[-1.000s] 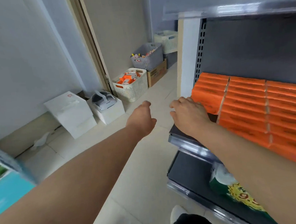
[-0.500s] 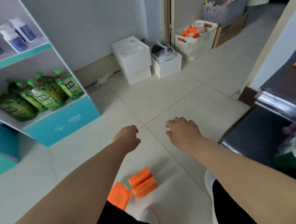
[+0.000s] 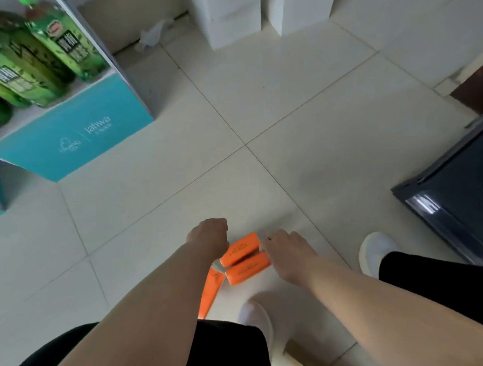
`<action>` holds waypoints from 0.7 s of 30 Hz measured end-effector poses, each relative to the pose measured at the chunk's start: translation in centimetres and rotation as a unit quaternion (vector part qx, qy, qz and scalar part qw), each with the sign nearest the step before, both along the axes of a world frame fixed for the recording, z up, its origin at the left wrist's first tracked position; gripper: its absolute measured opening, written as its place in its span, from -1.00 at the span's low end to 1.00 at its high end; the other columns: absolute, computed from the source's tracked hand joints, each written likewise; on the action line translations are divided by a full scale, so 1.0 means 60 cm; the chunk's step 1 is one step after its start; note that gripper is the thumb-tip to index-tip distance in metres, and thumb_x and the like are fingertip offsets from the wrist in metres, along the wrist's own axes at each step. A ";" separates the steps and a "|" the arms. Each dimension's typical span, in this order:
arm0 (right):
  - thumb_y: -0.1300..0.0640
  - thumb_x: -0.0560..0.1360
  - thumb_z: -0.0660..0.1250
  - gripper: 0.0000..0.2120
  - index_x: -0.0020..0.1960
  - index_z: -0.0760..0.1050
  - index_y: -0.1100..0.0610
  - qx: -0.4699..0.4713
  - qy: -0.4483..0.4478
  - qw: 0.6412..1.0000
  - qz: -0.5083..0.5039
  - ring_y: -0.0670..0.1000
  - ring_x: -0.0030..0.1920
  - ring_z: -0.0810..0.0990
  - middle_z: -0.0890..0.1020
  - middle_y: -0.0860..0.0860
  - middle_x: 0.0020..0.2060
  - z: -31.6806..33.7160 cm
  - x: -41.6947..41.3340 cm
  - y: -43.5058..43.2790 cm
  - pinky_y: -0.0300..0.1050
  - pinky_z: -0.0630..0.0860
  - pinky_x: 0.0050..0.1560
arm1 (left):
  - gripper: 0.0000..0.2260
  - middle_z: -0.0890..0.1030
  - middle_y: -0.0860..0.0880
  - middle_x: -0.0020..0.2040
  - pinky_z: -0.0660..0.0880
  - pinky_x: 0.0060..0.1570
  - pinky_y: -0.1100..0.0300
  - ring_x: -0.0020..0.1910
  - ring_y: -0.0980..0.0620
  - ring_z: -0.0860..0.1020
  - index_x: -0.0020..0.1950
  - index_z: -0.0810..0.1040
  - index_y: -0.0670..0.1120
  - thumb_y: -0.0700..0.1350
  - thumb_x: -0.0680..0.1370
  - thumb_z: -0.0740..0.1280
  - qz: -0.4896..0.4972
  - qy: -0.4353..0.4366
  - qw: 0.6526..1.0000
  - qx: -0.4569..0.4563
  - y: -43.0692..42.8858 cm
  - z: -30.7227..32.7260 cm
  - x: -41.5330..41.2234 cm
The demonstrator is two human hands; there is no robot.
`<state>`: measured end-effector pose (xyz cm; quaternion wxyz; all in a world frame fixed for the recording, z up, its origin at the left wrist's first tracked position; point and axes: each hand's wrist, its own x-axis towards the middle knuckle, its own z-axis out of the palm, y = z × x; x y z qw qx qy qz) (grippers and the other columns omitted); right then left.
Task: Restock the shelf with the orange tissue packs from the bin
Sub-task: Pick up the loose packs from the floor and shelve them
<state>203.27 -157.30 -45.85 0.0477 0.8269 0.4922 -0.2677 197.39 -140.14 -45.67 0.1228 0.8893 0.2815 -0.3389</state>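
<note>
Left hand [image 3: 208, 238] is loosely curled, knuckles up, and nothing's in it as far as I can see. Right hand [image 3: 287, 253] has its fingers bent down, tips right at the end of the packs but not wrapped round anything. Can't tell if it's actually touching them.

Between the two hands are two orange tissue packs lying side by side on the floor tiles [image 3: 286, 109]: the far pack [image 3: 240, 249] and the near pack [image 3: 248, 268], touching each other. A third orange pack [image 3: 211, 290] lies just under the left wrist, half hidden by the forearm. No bin in view; these are loose on the floor.

Further out, right of the right hand, there's a white shoe [image 3: 376, 251], and beyond that the corner of the dark shelf [image 3: 467, 197]. Way off past the left hand is a teal display stand [image 3: 70, 136] with green bottles [image 3: 65, 43], and straight ahead some white boxes [image 3: 233, 16].

So I'd say this is the pick-up step, hands closing in but no grab yet. Next move probably wants both hands squeezing the pair from its two ends so they lift as one. Soft packs can slip apart, so keep them pressed together, then swing right toward the shelf. The third pack likely needs its own trip.
</note>
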 end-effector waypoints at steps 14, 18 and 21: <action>0.25 0.49 0.22 -0.62 0.30 0.32 0.11 -0.044 0.024 0.997 0.056 0.16 0.24 0.35 0.41 0.11 0.22 -0.166 -0.038 0.017 0.01 0.29 0.17 | -0.63 0.50 0.02 0.28 0.44 0.14 0.10 0.27 -0.01 0.46 0.32 0.43 0.01 -0.01 0.52 0.32 0.095 0.013 0.993 -0.073 0.032 -0.130 -0.002; 0.17 0.49 0.19 -0.68 0.24 0.35 0.05 -0.042 0.021 0.997 -0.054 0.10 0.19 0.41 0.47 0.04 0.16 -0.171 -0.009 -0.033 -0.02 0.32 0.11 | -0.48 0.50 0.00 0.26 0.43 0.13 0.11 0.27 -0.02 0.45 0.33 0.40 -0.01 0.07 0.42 0.44 0.043 0.054 0.994 -0.086 0.026 -0.143 0.000; 0.15 0.52 0.16 -0.73 0.21 0.35 0.05 -0.044 0.015 0.991 -0.126 0.07 0.16 0.44 0.48 0.01 0.14 -0.167 0.019 -0.059 -0.08 0.37 0.09 | -0.52 0.53 -0.04 0.19 0.47 0.06 0.09 0.20 -0.07 0.49 0.24 0.42 -0.05 0.02 0.39 0.46 -0.015 0.111 0.992 -0.050 0.011 -0.157 -0.003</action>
